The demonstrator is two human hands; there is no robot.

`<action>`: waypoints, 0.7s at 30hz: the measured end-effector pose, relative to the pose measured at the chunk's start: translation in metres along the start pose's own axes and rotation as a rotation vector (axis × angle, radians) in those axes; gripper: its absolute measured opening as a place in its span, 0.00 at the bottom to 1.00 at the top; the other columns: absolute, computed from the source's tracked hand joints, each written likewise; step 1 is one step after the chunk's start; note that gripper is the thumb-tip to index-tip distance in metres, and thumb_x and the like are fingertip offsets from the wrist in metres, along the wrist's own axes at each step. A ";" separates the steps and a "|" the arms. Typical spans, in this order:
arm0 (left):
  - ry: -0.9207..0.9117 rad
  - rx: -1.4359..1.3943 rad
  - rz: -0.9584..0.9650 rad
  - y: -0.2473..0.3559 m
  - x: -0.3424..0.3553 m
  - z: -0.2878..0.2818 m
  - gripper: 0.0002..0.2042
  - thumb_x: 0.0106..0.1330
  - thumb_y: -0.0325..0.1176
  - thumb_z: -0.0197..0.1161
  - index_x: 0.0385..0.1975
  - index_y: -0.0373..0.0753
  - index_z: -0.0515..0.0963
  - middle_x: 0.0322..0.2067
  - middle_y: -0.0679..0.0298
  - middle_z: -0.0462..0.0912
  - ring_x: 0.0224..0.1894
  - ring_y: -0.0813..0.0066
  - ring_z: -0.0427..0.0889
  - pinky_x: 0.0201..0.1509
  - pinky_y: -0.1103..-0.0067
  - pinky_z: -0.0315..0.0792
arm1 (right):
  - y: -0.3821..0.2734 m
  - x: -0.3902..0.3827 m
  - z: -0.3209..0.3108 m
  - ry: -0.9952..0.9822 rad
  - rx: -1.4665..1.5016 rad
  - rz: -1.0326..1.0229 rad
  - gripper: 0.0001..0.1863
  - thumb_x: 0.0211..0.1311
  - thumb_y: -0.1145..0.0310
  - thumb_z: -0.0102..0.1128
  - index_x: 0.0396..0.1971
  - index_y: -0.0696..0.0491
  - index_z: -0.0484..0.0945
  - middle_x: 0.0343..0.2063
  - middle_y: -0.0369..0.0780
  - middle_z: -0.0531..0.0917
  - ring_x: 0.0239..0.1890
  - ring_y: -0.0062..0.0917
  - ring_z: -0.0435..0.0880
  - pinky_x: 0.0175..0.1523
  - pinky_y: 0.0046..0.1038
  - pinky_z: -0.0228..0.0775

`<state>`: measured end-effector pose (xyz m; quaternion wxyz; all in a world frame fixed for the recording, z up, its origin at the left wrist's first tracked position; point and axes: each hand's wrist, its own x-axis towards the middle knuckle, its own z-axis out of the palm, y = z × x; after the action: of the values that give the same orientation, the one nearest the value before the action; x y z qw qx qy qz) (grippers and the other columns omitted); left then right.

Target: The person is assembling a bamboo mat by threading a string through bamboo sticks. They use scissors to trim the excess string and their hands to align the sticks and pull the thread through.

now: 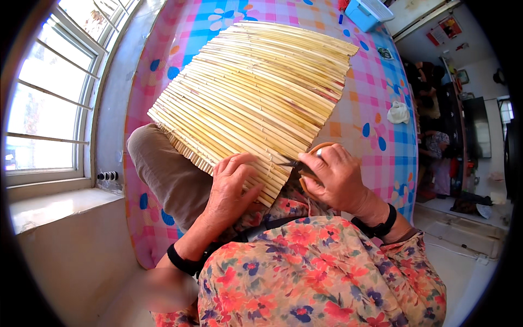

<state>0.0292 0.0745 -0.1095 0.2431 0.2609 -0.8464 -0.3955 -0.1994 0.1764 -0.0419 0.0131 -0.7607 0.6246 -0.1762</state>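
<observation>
A checked plastic sheet (pixel 376 158) in pink, white and blue, printed with flowers, spreads under everything. To the left stands a barred window (pixel 49 109), bright with daylight. On the sheet, ahead of the person, lies a mat of straw-yellow stalks (pixel 256 92), tied side by side with thin cords; its near edge comes up to the person's lap, and its far edge fans out wider in this view. A red-flowered garment (pixel 316 272) covers the person's body, and a knee in brown trousers (pixel 169 169) is bent beside the mat's left edge. A light-blue plastic tub (pixel 368 15) sits at the far right of the sheet, and a crumpled white bag (pixel 398 112) lies nearer, right of the mat.

The left hand (pixel 231 188) rests on the mat's near part, fingers bent and thumb set apart; whether it pinches anything, I cannot tell. The right hand (pixel 338 177) is closed around the brown handles of scissors (pixel 296 165), whose dark blades point left over the mat's near right corner. Each wrist wears a black band (pixel 388 220).
</observation>
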 end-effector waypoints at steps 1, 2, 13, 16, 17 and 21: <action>0.002 0.021 0.001 -0.001 0.000 0.001 0.13 0.51 0.28 0.68 0.36 0.40 0.75 0.49 0.60 0.75 0.54 0.56 0.70 0.59 0.65 0.61 | -0.005 0.000 0.000 -0.035 -0.008 -0.038 0.24 0.45 0.67 0.66 0.47 0.54 0.77 0.31 0.41 0.73 0.36 0.36 0.75 0.45 0.36 0.71; 0.007 0.013 0.001 -0.001 0.000 0.001 0.13 0.50 0.28 0.68 0.36 0.41 0.74 0.49 0.60 0.75 0.54 0.56 0.70 0.59 0.64 0.61 | -0.008 -0.002 0.006 -0.044 -0.020 -0.031 0.24 0.46 0.66 0.67 0.47 0.55 0.77 0.31 0.41 0.73 0.37 0.36 0.75 0.48 0.37 0.70; 0.024 0.012 0.001 -0.002 -0.003 0.003 0.13 0.50 0.29 0.69 0.36 0.41 0.74 0.49 0.60 0.75 0.55 0.57 0.70 0.60 0.65 0.61 | -0.013 -0.001 0.019 -0.020 -0.118 0.004 0.21 0.47 0.67 0.66 0.43 0.56 0.77 0.31 0.41 0.73 0.37 0.36 0.76 0.47 0.36 0.70; 0.039 0.002 0.001 -0.002 -0.004 0.004 0.13 0.50 0.29 0.68 0.35 0.40 0.75 0.49 0.60 0.75 0.55 0.58 0.70 0.60 0.65 0.60 | -0.012 -0.001 0.022 -0.007 -0.069 0.033 0.21 0.47 0.66 0.66 0.43 0.56 0.77 0.31 0.42 0.73 0.37 0.36 0.76 0.45 0.35 0.70; 0.034 0.005 0.006 -0.002 -0.003 0.005 0.13 0.50 0.29 0.69 0.35 0.40 0.75 0.50 0.60 0.75 0.55 0.58 0.70 0.60 0.65 0.60 | -0.012 -0.002 0.023 -0.001 -0.046 0.046 0.20 0.47 0.66 0.66 0.43 0.56 0.77 0.31 0.42 0.73 0.37 0.36 0.76 0.45 0.35 0.70; 0.028 0.033 0.014 -0.002 -0.003 0.008 0.13 0.50 0.28 0.69 0.34 0.40 0.75 0.50 0.60 0.76 0.55 0.58 0.71 0.60 0.66 0.62 | -0.012 -0.006 0.027 -0.047 0.025 0.141 0.21 0.48 0.66 0.66 0.44 0.54 0.76 0.31 0.42 0.73 0.37 0.36 0.75 0.41 0.35 0.71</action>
<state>0.0268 0.0795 -0.1159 0.2532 0.2642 -0.8512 -0.3762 -0.1814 0.1790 -0.0661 0.0498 -0.7184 0.6741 -0.1646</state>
